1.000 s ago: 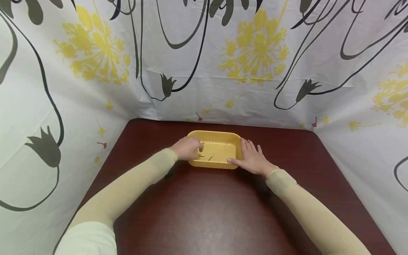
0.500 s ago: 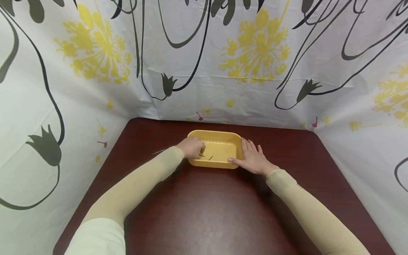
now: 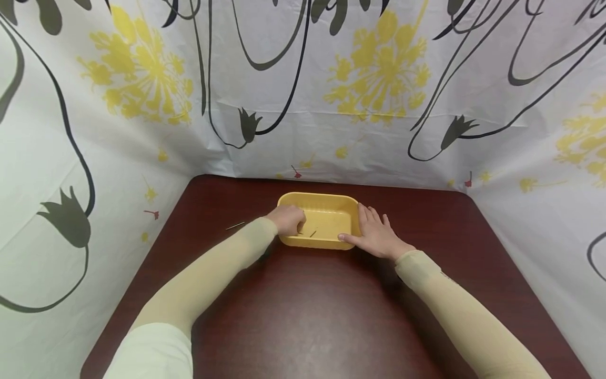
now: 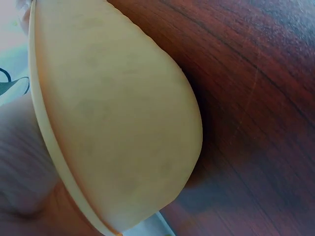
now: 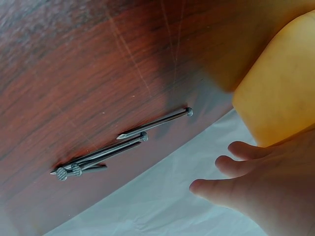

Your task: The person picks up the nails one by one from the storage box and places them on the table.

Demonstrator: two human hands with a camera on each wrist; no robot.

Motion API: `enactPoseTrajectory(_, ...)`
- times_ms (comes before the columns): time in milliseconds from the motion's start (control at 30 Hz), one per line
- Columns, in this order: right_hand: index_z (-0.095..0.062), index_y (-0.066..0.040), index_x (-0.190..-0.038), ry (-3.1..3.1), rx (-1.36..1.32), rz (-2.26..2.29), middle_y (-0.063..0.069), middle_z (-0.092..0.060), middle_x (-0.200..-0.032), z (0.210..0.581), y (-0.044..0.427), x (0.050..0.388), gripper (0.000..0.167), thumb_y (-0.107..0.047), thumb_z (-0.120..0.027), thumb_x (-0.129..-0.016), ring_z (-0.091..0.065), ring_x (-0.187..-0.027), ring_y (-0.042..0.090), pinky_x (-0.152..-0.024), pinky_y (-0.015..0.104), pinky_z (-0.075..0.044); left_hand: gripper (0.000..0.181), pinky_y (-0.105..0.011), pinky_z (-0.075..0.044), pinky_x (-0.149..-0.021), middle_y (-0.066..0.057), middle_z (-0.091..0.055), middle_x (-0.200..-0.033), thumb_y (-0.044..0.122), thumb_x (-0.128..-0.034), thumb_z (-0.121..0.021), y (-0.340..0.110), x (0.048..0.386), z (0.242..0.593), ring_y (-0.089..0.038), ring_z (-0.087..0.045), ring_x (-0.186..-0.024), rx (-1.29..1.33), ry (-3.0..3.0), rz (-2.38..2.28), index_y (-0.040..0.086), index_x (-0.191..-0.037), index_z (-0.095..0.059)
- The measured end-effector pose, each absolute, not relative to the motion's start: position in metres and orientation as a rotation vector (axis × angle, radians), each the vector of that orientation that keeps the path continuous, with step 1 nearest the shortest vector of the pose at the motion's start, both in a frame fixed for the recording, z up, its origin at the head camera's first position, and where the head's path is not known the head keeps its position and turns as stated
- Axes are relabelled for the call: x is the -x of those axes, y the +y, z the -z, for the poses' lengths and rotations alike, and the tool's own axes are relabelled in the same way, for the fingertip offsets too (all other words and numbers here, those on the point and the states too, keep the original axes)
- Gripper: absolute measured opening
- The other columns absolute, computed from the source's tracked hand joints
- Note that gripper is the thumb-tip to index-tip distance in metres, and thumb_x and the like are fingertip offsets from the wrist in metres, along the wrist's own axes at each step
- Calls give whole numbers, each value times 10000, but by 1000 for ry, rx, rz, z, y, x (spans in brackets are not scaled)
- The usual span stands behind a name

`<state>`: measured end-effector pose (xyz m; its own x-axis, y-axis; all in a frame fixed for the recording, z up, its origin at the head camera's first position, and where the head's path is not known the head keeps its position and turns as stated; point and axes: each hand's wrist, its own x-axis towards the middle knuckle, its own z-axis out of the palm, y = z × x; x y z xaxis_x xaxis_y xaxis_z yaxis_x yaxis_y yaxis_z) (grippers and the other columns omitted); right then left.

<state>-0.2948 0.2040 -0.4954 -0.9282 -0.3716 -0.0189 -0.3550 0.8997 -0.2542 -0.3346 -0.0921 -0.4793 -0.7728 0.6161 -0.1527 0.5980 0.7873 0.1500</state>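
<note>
One yellow tray [image 3: 314, 243], left hand [image 3: 288, 219] dipped inside, grasp impossible to tell, right hand [image 3: 376, 235] spread against its end, at least four nails [image 5: 110, 148] on the table [image 3: 303, 310]

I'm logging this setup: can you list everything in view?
Tray: one, yellow, on table.
Thin pieces: at least two, dark, in tray.
Thin rod: one, silvery, on table left of tray.
Nails: at least four, grey, on table near right hand.
Table: one, reddish brown, beneath tray.
Patterned cloth: count unclear; white, grey, yellow; behind and beside table.
Long sleeves: two, pale yellow, bottom left and right.
Upper sleeve: one, white, bottom left.
Left hand: one, bare, in tray's left end.
Right hand: one, bare, against tray's right end.
</note>
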Motion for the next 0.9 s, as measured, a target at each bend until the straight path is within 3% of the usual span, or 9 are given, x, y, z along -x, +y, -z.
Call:
enactPoseTrajectory(167, -45, 9, -1603, 3000, 573, 386, 174, -92, -1668, 494, 204, 295, 1272, -914, -389, -798, -120, -1504, 417, -1118, 709, -61, 330, -269, -318, -537, 57, -411, -569, -15, -828, -669, -91, 335, 478, -122, -339, -584, -948, 2773, -181, 152, -571, -544)
enactPoseTrajectory(467, -41, -1, -1606, 2992, 560, 406, 170, -87, -1670, 495, 203, 295, 1271, -917, -386, -795, -111, -1506, 417, -1119, 707, -57, 403, -259, -290, -546, 57, -317, -550, -7, -865, -641, -91, 339, 482, -120, -280, -567, -1006, 2729, -170, 171, -549, -464)
enactPoseTrajectory(633, -42, -1, -1605, 2995, 560, 406, 171, -92, -1669, 496, 203, 295, 1270, -917, -386, -795, -113, -1505, 417, -1119, 707, -60, 413, -267, -262, -547, 57, -259, -561, -11, -838, -629, -90, 341, 483, -120, -243, -571, -1020, 2720, -142, 178, -544, -409)
enactPoseTrajectory(900, -48, 5, -1604, 2996, 556, 407, 184, -103, -1664, 495, 203, 296, 1275, -919, -384, -793, -117, -1504, 418, -1118, 708, -59, 393, -251, -304, -543, 72, -330, -604, 34, -827, -670, -91, 340, 481, -108, -275, -585, -1114, 2763, -147, 176, -542, -439)
